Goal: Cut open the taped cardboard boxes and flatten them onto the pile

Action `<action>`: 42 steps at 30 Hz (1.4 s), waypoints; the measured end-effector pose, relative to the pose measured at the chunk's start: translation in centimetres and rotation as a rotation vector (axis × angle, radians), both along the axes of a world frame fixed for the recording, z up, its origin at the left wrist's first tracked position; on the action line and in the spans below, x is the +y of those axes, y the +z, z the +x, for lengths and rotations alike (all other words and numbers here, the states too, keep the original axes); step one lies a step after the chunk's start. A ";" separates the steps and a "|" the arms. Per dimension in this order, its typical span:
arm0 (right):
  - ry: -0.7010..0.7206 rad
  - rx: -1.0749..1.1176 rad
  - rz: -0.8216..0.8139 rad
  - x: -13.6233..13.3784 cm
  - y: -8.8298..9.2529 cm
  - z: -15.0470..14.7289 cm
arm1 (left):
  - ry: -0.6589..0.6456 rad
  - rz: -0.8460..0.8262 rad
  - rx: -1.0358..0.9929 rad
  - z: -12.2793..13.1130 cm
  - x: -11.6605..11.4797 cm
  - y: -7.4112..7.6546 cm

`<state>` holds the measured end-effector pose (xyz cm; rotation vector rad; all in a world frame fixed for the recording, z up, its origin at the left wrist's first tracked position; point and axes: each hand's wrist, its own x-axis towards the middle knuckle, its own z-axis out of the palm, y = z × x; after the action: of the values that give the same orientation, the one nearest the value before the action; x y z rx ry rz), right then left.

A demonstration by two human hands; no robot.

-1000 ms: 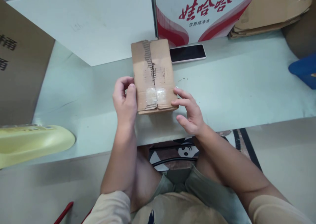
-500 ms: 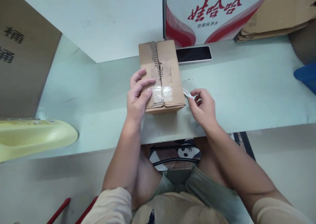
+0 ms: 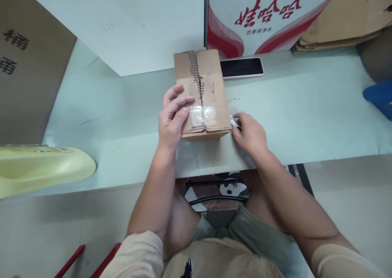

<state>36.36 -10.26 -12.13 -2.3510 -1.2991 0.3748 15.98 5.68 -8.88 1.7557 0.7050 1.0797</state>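
A small brown cardboard box point(image 3: 211, 72) stands on the table, its top seam torn, with a patch of clear tape point(image 3: 202, 116) near the front edge. My left hand point(image 3: 173, 114) grips its left side, fingers and thumb lying over the top. To the right of the box, my right hand point(image 3: 249, 133) is closed around a slim white and silvery utility knife point(image 3: 235, 123). The tip of the knife is close to the box's right side; whether they touch I cannot tell. Most of the knife is hidden by my fingers.
Behind the box lies a phone point(image 3: 241, 67) with a dark screen, before a red and white carton point(image 3: 260, 29). A large white box point(image 3: 122, 29) stands at back left. A yellow curved object point(image 3: 45, 170) lies left, a blue object point(image 3: 379, 98) right. The table point(image 3: 306, 123) ends before my lap.
My right hand has turned palm-down and dropped slightly, taking the knife lower beside the box. My left hand keeps its hold, and the box has hardly moved in view.
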 end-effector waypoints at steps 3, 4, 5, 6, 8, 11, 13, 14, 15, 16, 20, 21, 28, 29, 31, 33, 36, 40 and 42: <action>-0.043 0.093 0.015 0.1 0.4 -0.4 | 0.001 0.005 -0.010 0.0 0.0 -0.1; -0.062 0.143 0.042 0.1 0.5 -0.4 | 0.002 0.008 -0.016 0.0 0.0 -0.1; -0.076 0.208 0.080 0.1 0.5 -0.5 | 0.002 0.016 -0.020 0.0 0.0 -0.1; -0.085 0.286 0.127 0.1 0.5 -0.5 | 0.003 0.030 -0.018 0.0 0.0 -0.1; -0.092 0.454 0.224 0.2 0.2 -0.5 | 0.006 0.075 0.005 -0.1 -0.1 0.1; -0.130 0.641 0.360 0.3 -0.2 -0.4 | -0.007 0.158 0.072 -0.4 -0.5 0.4; -0.161 0.692 0.439 0.5 -0.2 -0.5 | -0.018 0.219 0.103 -0.5 -0.7 0.5; -0.168 0.694 0.473 0.6 -0.2 -0.6 | -0.016 0.256 0.104 -0.5 -0.9 0.5; -0.166 0.686 0.498 0.6 -0.1 -0.7 | -0.007 0.296 0.099 -0.5 -0.9 0.4; -0.159 0.668 0.516 0.7 -0.1 -0.8 | 0.007 0.341 0.085 -0.4 -1.0 0.3; -0.156 0.632 0.567 0.8 -0.1 -0.9 | 0.029 0.516 0.010 -0.1 -1.0 -0.1; -0.167 0.656 0.584 0.8 -0.2 -0.8 | 0.023 0.542 0.001 -0.1 -1.0 -0.1; -0.188 0.854 0.751 1.1 -1.5 -0.4 | 0.033 0.479 0.044 0.2 -1.1 0.4; -0.161 0.849 0.789 1.1 -1.6 -0.4 | 0.036 0.462 0.041 0.3 -1.1 0.4; -0.102 0.811 0.860 1.0 -1.6 -0.4 | 0.036 0.439 0.024 0.4 -1.2 0.3; -0.064 0.763 0.909 0.9 -1.4 -0.5 | 0.028 0.434 0.012 0.4 -1.2 0.3; -0.070 0.700 0.954 1.0 -1.2 -0.8 | 0.011 0.443 0.015 0.3 -1.4 0.2; -0.090 0.647 0.985 1.1 -1.1 -1.3 | 0.001 0.470 0.050 0.0 -1.4 0.2; -0.092 0.619 0.974 1.1 -1.1 -1.5 | -0.005 0.496 0.073 -0.1 -1.5 0.1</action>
<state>34.90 -9.13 -13.24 -1.3130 -0.7869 0.3021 15.89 4.18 -8.76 2.2225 0.4999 1.2672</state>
